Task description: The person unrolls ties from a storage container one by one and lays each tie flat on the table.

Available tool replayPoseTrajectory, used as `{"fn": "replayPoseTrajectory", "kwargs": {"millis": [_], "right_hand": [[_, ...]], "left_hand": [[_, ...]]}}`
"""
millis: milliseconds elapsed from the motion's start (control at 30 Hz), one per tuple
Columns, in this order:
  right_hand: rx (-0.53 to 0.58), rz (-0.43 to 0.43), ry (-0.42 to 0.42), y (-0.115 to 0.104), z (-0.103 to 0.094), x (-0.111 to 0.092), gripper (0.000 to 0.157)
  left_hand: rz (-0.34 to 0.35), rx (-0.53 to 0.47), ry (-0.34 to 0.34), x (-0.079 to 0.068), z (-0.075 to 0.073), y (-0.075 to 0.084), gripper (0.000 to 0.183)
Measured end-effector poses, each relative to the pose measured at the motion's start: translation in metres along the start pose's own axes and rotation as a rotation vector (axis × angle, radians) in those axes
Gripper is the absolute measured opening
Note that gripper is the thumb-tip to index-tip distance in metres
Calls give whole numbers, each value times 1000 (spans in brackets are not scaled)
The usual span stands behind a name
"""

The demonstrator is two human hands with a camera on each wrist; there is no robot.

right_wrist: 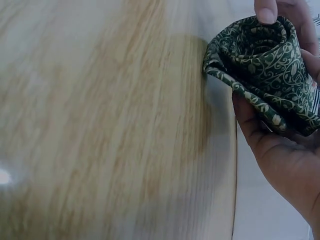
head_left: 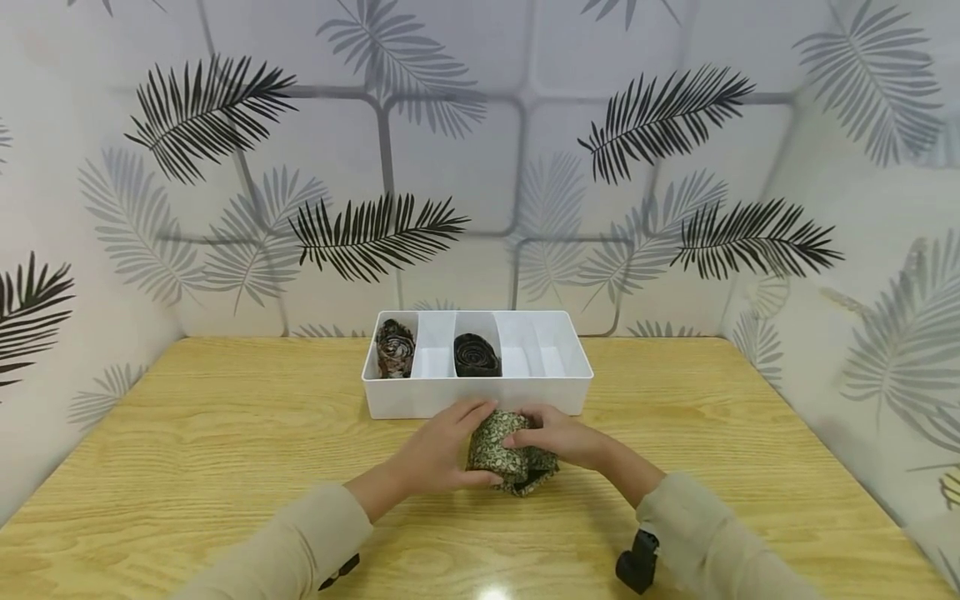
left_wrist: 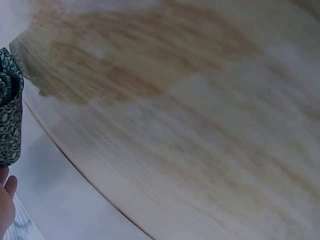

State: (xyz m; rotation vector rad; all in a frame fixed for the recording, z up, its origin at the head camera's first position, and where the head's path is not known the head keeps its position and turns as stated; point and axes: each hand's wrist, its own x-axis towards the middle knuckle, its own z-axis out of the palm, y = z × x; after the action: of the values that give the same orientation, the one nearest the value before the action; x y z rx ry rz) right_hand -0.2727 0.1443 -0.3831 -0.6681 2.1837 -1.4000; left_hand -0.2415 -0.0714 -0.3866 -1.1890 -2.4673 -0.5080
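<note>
A green necktie [head_left: 498,446] with a pale leafy pattern is rolled into a coil, its loose end flaring at the lower right. My left hand [head_left: 450,450] grips the coil from the left, thumb low in front. From the other side my right hand [head_left: 566,437] holds it, thumb across the front. In the right wrist view the coiled necktie [right_wrist: 270,65] shows its spiral end, with the right hand [right_wrist: 285,165] beneath it. The left wrist view catches only part of the necktie [left_wrist: 9,125] and a few left-hand fingers [left_wrist: 9,187].
Just beyond the hands stands a white divided box [head_left: 480,396] on the wooden table [head_left: 262,442]. A brown patterned roll [head_left: 395,350] is in its leftmost compartment and a dark roll [head_left: 476,357] in a middle one. A leaf-patterned wall [head_left: 465,167] rises behind.
</note>
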Motion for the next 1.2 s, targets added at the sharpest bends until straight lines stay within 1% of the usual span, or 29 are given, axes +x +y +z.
{"fn": "replayPoseTrajectory", "kwargs": {"millis": [133, 200, 333, 433, 600, 667, 800, 900, 933, 1033, 1200], "right_hand": [[-23, -11, -35, 4, -2, 1, 41], [-25, -12, -41, 4, -3, 1, 40], [-51, -20, -35, 4, -3, 1, 42], [-104, -45, -6, 4, -3, 2, 45], [-191, -105, 64, 6, -2, 0, 43], [-224, -123, 98, 7, -3, -2, 40], [-367, -173, 190, 12, -4, -7, 30], [-458, -221, 228, 14, -3, -11, 22], [-471, -233, 228, 14, -3, -11, 19], [-483, -273, 209, 14, 0, -12, 14], [-488, -294, 204, 9, 6, -11, 15]], "left_hand": [[26, 26, 7, 3, 2, 3, 83], [31, 11, 5, 5, 1, 5, 81], [21, -14, -2, 6, 2, 5, 77], [6, -13, -6, 7, 5, 2, 74], [3, 7, -6, 6, 7, -3, 72], [8, 11, -6, 5, 7, -4, 72], [7, 11, -12, 4, 5, -5, 70], [9, 6, -16, 3, 2, -5, 67], [12, 4, -17, 3, 1, -5, 66], [48, 33, -15, 3, 0, -5, 62], [171, 125, -3, 4, -1, -3, 54]]}}
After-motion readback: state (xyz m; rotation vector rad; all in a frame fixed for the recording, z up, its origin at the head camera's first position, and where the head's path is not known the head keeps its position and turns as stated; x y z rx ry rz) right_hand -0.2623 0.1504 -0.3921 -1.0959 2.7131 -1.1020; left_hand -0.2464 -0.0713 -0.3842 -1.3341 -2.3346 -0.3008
